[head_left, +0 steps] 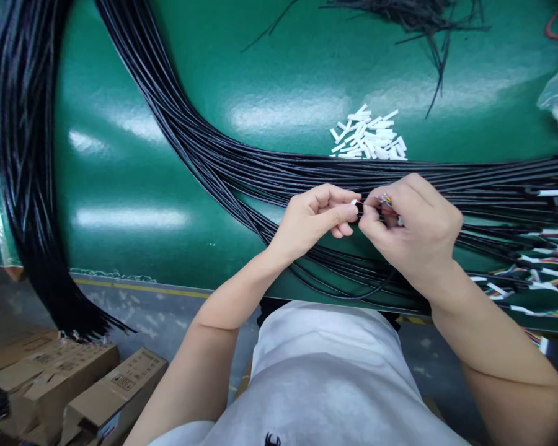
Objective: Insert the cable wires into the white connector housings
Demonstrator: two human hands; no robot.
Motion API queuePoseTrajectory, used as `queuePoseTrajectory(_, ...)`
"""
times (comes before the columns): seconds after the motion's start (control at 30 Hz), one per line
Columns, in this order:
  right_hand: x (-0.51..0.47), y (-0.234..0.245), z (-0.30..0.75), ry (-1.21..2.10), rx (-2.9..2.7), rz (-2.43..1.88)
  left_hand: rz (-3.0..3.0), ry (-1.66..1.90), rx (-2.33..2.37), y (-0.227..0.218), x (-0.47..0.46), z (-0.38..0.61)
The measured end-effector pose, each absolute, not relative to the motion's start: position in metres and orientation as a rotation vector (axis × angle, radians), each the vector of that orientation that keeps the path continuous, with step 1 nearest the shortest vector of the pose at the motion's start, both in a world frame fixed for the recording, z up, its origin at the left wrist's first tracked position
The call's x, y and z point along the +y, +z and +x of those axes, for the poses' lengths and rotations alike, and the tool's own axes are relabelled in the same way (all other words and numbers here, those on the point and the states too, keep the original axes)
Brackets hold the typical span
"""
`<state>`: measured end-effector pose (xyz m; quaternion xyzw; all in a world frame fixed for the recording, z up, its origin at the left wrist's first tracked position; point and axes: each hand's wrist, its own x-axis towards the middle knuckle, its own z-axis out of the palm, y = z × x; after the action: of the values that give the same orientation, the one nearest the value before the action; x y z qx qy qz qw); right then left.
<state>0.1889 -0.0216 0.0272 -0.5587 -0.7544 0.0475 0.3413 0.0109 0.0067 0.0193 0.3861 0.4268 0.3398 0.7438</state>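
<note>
My left hand [314, 217] is closed in a pinch on a small white connector [354, 202]. My right hand [411, 226] is closed round thin coloured wire ends [385, 199] of a black cable, held right against the connector. Both hands hover over a thick bundle of black cables [223, 161] that curves across the green table [134, 186]. A pile of loose white connectors [369, 137] lies just beyond my hands.
More black cables [23, 155] hang over the table's left edge toward the floor. Cable ends with white connectors and coloured wires [539, 260] lie at the right. Loose black strands [423, 25] sit at the far side. Cardboard boxes [74, 390] stand on the floor at lower left.
</note>
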Motion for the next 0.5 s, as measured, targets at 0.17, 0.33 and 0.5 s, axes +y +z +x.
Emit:
queuePoseTrajectory(0.17, -0.0216, 0.0285, 0.1896, 0.135, -1.978, -1.435, 0.827, 0.772, 0.900, 0.0208, 0.0056, 0.0117)
queuePoseTrajectory(0.33, -0.0214, 0.0338, 0.1905, 0.205, -1.975, -1.440, 0.831, 0.784, 0.911, 0.0224, 0.0041, 0.0110)
queuePoseTrajectory(0.5, -0.0208, 0.0356, 0.1907, 0.278, -1.958, -1.425, 0.862, 0.774, 0.894, 0.0231, 0.0047, 0.0094)
